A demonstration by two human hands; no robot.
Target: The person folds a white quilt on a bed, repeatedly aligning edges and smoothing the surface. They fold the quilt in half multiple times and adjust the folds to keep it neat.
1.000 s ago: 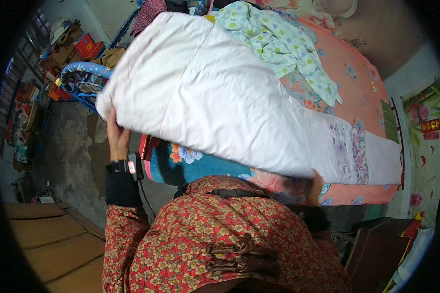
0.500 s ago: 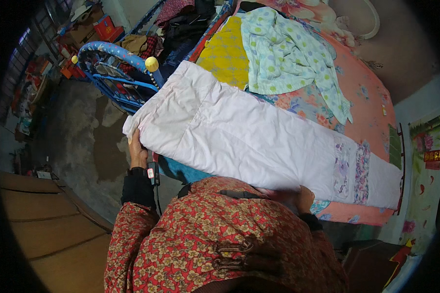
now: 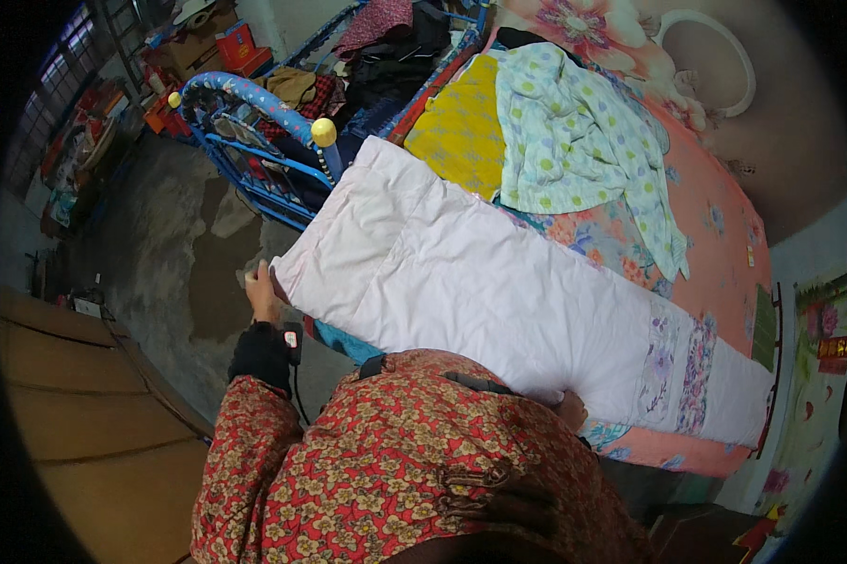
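Note:
A long white quilt [image 3: 480,273], folded into a strip, stretches across the bed from the blue rail to the right side. Purple floral bands cross its right part. At its left end, my left hand [image 3: 266,296] pinches the corner; some fingers are hidden by the cloth. My right hand [image 3: 571,410] is closed on the near edge, where creases gather toward it. Only part of that hand shows beside my red floral jacket [image 3: 414,442]. Beyond the quilt lie a pale green dotted garment [image 3: 574,141] and a yellow patterned cloth [image 3: 456,132].
A blue metal bed frame [image 3: 264,150] with yellow knobs stands at the far left, heaped with dark clothes [image 3: 400,70]. The bed has a pink floral sheet [image 3: 715,254]. Wooden panels [image 3: 94,423] stand at the lower left. Boxes [image 3: 240,47] are stacked far left.
The view has shifted, so the bed appears slightly lower and to the right. The quilt's left corner sits lower against my left hand. Its near edge is more bunched at my right hand.

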